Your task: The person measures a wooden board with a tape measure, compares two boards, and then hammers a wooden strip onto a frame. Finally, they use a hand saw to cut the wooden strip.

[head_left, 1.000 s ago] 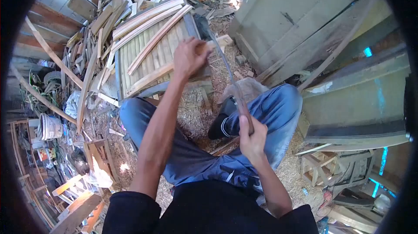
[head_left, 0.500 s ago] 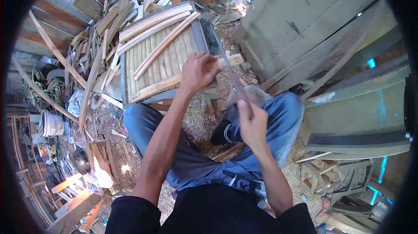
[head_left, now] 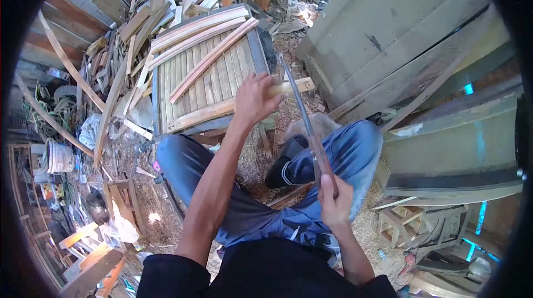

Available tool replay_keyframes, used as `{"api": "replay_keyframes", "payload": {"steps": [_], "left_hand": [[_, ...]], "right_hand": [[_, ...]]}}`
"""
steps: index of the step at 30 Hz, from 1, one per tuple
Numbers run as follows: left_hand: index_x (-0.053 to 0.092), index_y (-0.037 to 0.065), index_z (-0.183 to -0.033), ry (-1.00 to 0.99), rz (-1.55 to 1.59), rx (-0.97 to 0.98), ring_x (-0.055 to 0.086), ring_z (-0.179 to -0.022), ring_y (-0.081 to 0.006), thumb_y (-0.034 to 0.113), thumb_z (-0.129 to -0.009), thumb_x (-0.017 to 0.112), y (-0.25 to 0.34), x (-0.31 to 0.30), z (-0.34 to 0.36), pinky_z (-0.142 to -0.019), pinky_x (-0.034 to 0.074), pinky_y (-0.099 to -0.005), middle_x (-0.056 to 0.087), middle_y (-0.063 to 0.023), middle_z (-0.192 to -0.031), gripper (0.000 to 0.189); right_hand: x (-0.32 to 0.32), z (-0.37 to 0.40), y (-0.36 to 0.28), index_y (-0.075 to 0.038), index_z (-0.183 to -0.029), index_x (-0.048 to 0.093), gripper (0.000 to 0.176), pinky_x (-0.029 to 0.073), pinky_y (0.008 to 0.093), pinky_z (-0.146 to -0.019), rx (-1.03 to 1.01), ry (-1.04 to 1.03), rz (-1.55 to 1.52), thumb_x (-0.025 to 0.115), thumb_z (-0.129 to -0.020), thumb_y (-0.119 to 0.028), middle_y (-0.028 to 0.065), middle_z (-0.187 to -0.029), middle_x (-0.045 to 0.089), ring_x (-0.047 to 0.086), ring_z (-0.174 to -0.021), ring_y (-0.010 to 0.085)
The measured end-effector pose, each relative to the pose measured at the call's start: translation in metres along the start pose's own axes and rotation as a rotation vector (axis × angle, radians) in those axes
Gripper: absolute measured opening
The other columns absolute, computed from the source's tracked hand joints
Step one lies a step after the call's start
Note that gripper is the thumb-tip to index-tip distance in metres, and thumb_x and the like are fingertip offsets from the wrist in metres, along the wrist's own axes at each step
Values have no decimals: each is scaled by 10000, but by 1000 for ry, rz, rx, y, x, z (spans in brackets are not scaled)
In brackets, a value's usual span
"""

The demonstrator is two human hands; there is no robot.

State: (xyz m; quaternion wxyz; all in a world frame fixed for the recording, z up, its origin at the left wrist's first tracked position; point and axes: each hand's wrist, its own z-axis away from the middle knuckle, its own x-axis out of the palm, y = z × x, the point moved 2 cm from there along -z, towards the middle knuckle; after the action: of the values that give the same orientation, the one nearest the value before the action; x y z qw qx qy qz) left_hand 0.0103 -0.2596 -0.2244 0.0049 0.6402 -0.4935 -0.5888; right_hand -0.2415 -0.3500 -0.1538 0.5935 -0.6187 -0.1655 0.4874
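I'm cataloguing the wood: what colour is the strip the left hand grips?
The strip is pale tan; head view shows it best.

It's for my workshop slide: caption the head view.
Left grip holds a wooden strip at a slatted panel; right grip, a long, narrow tool.

The left hand (head_left: 255, 98) partly hides a wooden strip (head_left: 204, 113).

Site type: woodworking workshop, rough in build. Evidence: a heaped pile of brown and grey wooden offcuts (head_left: 147, 20); a floor strewn with pale shavings (head_left: 361, 245); a dark-framed, slatted wooden panel (head_left: 205, 90) bearing long pale wooden strips (head_left: 215, 60); a long, narrow, metal-bladed hand tool (head_left: 303, 108), in hand; a large grey-green boarded panel (head_left: 361, 37).
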Motion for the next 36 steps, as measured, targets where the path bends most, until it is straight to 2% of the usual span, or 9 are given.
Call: {"api": "replay_keyframes", "payload": {"steps": [4, 10, 17, 23, 28, 31, 33, 35, 36], "left_hand": [[694, 51, -880, -5, -25, 20, 563, -822, -311, 288, -701, 764, 4, 2, 6, -735, 483, -413, 607, -75, -833, 305], [694, 60, -887, -64, -21, 14, 567, -851, -311, 280, -707, 759, 3, -1, 3, -748, 483, -411, 616, -75, -871, 292], [695, 58, -899, -44, 36, 43, 566, -832, -312, 264, -708, 754, -1, 4, 2, -742, 473, -402, 638, -81, -874, 287], [704, 53, -882, -34, -26, 1, 571, -818, -300, 278, -704, 777, 6, 2, 1, -739, 468, -389, 642, -87, -849, 296], [708, 52, -887, 2, -27, 50, 585, -806, -292, 310, -684, 799, 11, -1, 2, -725, 476, -385, 646, -86, -844, 341], [705, 48, -926, -165, 203, -72, 589, -817, -301, 260, -683, 807, 12, 2, 12, -753, 477, -379, 640, -109, -848, 338], [707, 62, -877, -148, 141, 156, 603, -815, -306, 324, -659, 819, 24, 0, 16, -706, 492, -408, 643, -82, -842, 358], [703, 66, -867, -102, 49, 108, 603, -822, -308, 319, -659, 818, 24, 2, 17, -716, 491, -407, 637, -80, -841, 347], [699, 71, -857, -53, -22, 92, 602, -829, -311, 315, -659, 817, 25, 4, 11, -726, 491, -407, 631, -78, -841, 336]], "right_hand": [[38, -67, 3, 44, -789, 583, 437, 370, 372, -505, -70, 72, -13, 522, -971, -348, 138, -539, 452, 432, -504, 166], [-6, 22, 11, 31, -813, 631, 368, 368, 361, -488, 7, 42, -98, 554, -956, -299, 131, -525, 452, 437, -478, 147], [19, -45, 2, 49, -813, 615, 375, 363, 374, -484, -38, 51, 43, 570, -942, -300, 169, -528, 440, 400, -466, 160], [-6, 22, 6, 34, -843, 630, 311, 408, 326, -513, -64, 103, -87, 564, -949, -251, 107, -547, 446, 504, -551, 95], [31, -54, 0, 27, -865, 628, 305, 402, 347, -505, -112, 90, -94, 570, -941, -263, 159, -561, 498, 482, -495, 163], [27, -30, 2, 34, -883, 633, 338, 399, 341, -523, -72, 46, -62, 556, -948, -288, 133, -571, 490, 469, -535, 143], [29, -14, 1, 36, -902, 641, 349, 398, 332, -535, -42, 148, -164, 556, -948, -299, 97, -577, 487, 470, -566, 119], [32, -31, 2, 36, -881, 646, 324, 435, 400, -529, -61, 151, -86, 552, -943, -268, 205, -578, 551, 562, -494, 292], [29, -38, -1, 33, -854, 641, 346, 420, 391, -517, -42, 122, -81, 553, -944, -289, 190, -560, 531, 515, -475, 255]]}}
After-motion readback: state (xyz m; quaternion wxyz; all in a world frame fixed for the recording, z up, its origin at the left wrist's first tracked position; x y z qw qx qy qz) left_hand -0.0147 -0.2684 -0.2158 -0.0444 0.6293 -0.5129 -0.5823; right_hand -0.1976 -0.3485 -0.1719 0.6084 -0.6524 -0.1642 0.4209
